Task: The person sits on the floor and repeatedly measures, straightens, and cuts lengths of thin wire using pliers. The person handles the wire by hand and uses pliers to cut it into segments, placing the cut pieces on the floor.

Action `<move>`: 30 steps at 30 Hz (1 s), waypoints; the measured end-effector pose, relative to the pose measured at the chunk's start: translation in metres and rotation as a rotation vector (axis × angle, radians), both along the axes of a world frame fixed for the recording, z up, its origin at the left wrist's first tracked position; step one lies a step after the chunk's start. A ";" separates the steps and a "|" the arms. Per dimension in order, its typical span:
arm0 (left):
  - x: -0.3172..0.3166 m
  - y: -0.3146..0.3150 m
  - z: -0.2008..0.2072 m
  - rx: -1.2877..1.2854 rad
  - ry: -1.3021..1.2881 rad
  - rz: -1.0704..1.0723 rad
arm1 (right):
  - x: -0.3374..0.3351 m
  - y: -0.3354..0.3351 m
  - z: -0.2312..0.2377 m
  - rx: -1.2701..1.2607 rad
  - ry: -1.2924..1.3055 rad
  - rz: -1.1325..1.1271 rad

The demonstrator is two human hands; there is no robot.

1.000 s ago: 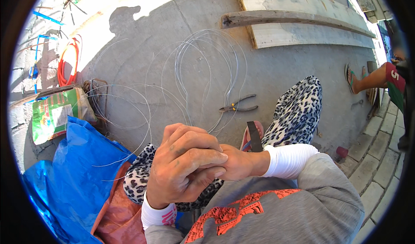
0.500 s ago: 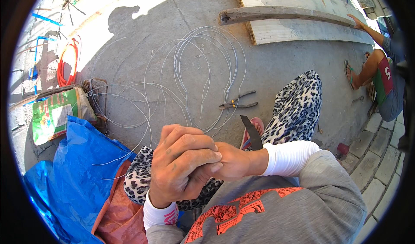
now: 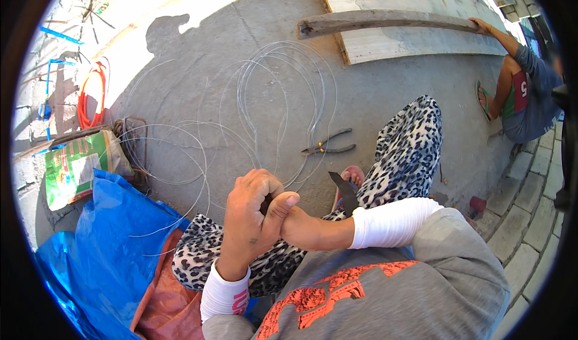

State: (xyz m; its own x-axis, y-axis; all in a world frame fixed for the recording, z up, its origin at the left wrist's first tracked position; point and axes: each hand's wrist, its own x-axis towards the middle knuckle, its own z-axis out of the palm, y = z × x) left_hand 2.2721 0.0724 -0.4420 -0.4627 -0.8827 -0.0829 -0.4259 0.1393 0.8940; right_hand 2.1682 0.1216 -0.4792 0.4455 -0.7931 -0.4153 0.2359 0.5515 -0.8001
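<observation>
My left hand (image 3: 253, 210) is closed, its fingers curled over the front of my right hand and its thumb raised. My right hand (image 3: 301, 228) makes a fist, pressed against the left palm. Whatever lies between the two hands is hidden. A dark flat strip (image 3: 343, 189) sticks out from beyond my right forearm; its other end is out of sight. Ahead of my hands, loose coils of thin wire (image 3: 241, 93) lie on the concrete floor. A pair of pliers (image 3: 328, 146) with dark handles rests beside the coils, its jaws pointing left and its handles spread.
A blue tarp (image 3: 114, 237) with a reddish underside lies at left, near a green-and-white sack (image 3: 81, 165) and an orange hose coil (image 3: 90, 102). At far right a co-worker's hand (image 3: 481, 25) touches a long timber (image 3: 385, 19) over pale boards (image 3: 415, 46).
My left hand has turned and its thumb has lifted off the right fist. The right hand has shifted slightly left. The co-worker has leaned inward, hand still on the timber.
</observation>
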 end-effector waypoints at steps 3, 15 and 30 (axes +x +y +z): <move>0.014 -0.010 -0.005 0.028 -0.136 0.197 | -0.018 -0.014 -0.040 -0.068 -0.161 0.287; 0.073 -0.005 0.021 0.029 0.044 0.683 | -0.103 -0.034 -0.286 0.036 0.932 0.134; 0.085 0.003 0.030 -0.020 -0.201 0.516 | -0.028 0.003 -0.143 0.149 0.549 0.095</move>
